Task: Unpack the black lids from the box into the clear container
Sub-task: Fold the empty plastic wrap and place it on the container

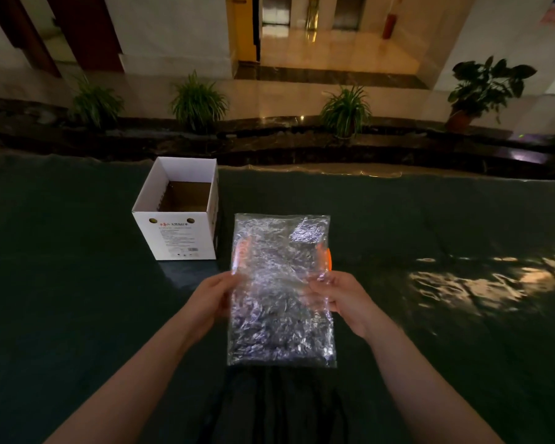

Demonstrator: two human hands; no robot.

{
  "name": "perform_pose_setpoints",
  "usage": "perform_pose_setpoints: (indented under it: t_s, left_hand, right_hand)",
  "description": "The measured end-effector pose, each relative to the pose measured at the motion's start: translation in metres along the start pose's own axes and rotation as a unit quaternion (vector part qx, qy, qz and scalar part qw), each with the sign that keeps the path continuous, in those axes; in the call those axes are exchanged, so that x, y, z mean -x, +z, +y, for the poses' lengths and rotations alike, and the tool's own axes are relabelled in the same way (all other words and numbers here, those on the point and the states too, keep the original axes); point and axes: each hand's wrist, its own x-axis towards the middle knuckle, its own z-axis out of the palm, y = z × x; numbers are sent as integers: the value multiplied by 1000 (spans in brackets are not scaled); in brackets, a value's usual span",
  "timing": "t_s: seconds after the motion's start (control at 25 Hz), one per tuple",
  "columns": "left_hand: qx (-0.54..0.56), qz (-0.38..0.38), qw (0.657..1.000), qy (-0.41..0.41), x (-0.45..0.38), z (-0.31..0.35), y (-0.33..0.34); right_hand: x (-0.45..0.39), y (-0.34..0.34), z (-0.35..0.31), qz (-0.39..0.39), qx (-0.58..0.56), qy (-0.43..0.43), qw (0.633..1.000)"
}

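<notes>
A clear, crinkled, shiny plastic container [281,290] is held up in front of me, above the dark table. My left hand [213,298] grips its left edge and my right hand [340,299] grips its right edge. Orange parts show on both sides near its middle. An open white cardboard box [177,238] with printed text stands on the table, to the left and behind the container. Its brown inside bottom is visible and I see no black lids in it or anywhere else.
The dark table [430,315] reaches to a far edge with light reflections on the right. Beyond it several potted plants [346,110] stand along a dark ledge, with a lit hallway behind.
</notes>
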Motion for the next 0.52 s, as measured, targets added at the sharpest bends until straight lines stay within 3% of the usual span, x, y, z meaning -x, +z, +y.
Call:
perform_pose_setpoints:
  t_s: [0.28, 0.44, 0.52]
  left_hand:
    - [-88, -19, 995, 32, 5, 12, -6]
    - [-71, -6, 997, 41, 2, 12, -9]
    - [-27, -8, 999, 33, 3, 12, -7]
  right_hand:
    - [5, -5, -7, -13, -3, -24, 1000]
    - [7, -4, -11, -10, 0, -15, 1000]
    - [7, -4, -11, -19, -61, -3, 998]
